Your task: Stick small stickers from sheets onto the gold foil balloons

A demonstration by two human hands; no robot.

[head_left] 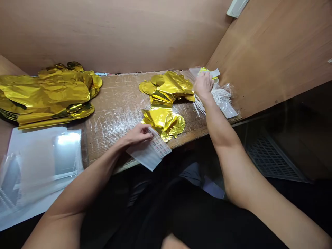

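Near the front edge of the table, my left hand [140, 134] grips a sheet of stickers [159, 147], white with rows of small printed marks, its lower part hanging past the edge. Just behind it lies crumpled gold foil [172, 86], spread in two lobes across the middle. My right hand [204, 83] reaches to the back right, fingers curled down at a yellow-and-white packet [214, 73]. What those fingers hold, if anything, is hidden. Beneath and beside that hand, many thin white sticks [220, 97] lie loose on clear plastic.
A large stack of gold foil shapes [49, 93] lies at the left. In front of it are clear plastic bags [52, 159] on white sheets. Wooden panels [116, 34] close off the back and right. A grey plastic crate [275, 155] stands low at the right.
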